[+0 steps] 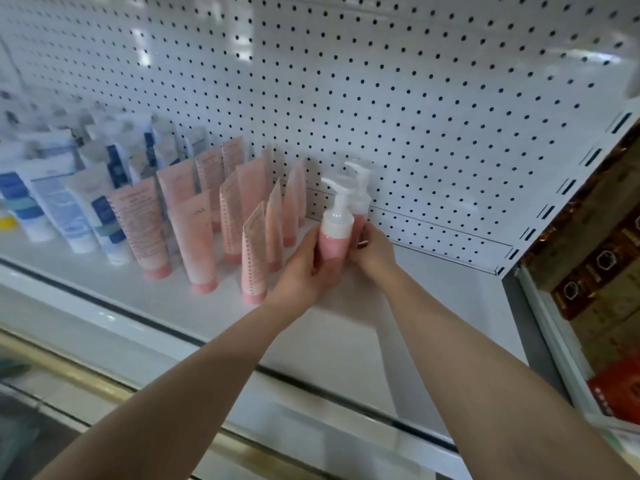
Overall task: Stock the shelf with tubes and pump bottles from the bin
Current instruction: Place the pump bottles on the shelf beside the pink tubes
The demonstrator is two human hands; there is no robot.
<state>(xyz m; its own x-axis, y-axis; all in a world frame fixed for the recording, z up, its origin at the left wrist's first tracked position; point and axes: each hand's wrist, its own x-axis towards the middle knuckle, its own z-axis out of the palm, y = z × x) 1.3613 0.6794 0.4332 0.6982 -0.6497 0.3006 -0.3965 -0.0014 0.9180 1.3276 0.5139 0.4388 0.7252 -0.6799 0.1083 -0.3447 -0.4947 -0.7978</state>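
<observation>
Glossy white painted-metal shelf (346,327), perforated metal back panel (381,81), smooth plastic pump bottles (334,230), soft-sheen plastic tubes (194,237)

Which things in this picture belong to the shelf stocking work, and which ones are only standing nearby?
Job: front pump bottle, gripped by the left hand; rear pump bottle, held by the right hand; pink tubes; white and blue tubes; shelf.
Nearby only: pegboard; brown boxes and red box in the next unit on the right.

Print on pink tubes (138,220) blurred, unreadable.
</observation>
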